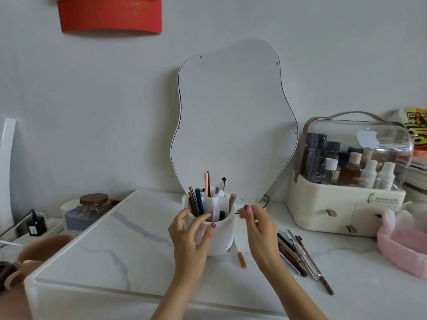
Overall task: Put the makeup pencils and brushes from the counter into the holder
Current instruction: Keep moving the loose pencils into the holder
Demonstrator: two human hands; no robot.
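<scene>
A white round holder (221, 239) with several compartments stands mid-counter, with several pencils and brushes upright in it. My left hand (190, 236) grips the holder's left side, fingers over its rim. Just right of the holder's rim, my right hand (260, 229) hovers with thumb and forefinger pinched; nothing shows between them. Several makeup pencils (298, 255) lie in a loose group on the counter to the right of my right wrist. One orange-tipped pencil (240, 257) lies at the foot of the holder.
A wavy-edged mirror (233, 121) leans on the wall behind the holder. A cream cosmetics case (342, 204) with a clear lid stands at right, a pink headband (402, 248) in front of it. At left are a jar (93, 203) and a charger (36, 224).
</scene>
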